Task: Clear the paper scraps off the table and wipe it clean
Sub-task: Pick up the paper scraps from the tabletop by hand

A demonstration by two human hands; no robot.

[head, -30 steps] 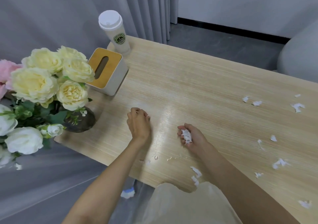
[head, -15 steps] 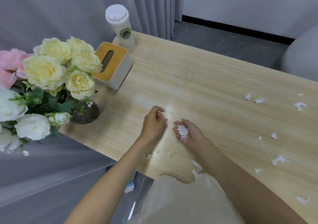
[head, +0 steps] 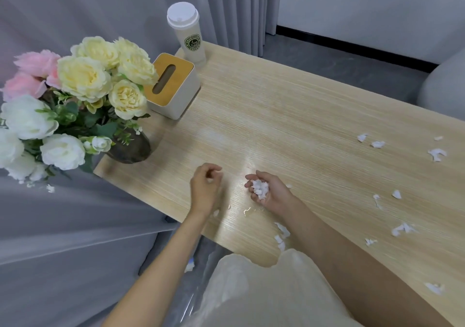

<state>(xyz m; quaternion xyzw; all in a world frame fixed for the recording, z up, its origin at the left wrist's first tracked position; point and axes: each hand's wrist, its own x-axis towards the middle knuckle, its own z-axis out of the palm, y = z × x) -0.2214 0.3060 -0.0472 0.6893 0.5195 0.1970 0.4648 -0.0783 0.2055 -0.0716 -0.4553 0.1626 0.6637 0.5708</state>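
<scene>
My right hand (head: pixel 273 196) lies palm up on the light wooden table (head: pixel 289 105), fingers cupped around a pile of white paper scraps (head: pixel 260 188). A short way to its left, my left hand (head: pixel 205 188) hovers just over the tabletop with its fingers curled; a tiny white scrap seems pinched at the fingertips. Loose scraps lie near the front edge (head: pixel 282 230) and between my forearms (head: pixel 246 211). Several more are scattered on the right side (head: pixel 402 228), (head: pixel 436 154), (head: pixel 377 144).
A dark vase of cream, white and pink flowers (head: pixel 130 148) stands at the table's left corner. Behind it are a tissue box (head: pixel 173 87) and a lidded coffee cup (head: pixel 188 37). A grey armchair (head: pixel 445 85) stands at the far right. Clear plastic (head: pixel 188 279) lies under the front edge.
My left hand went from the tabletop across to the right palm, then drew back a little to the left. The pile in my right palm looks bigger.
</scene>
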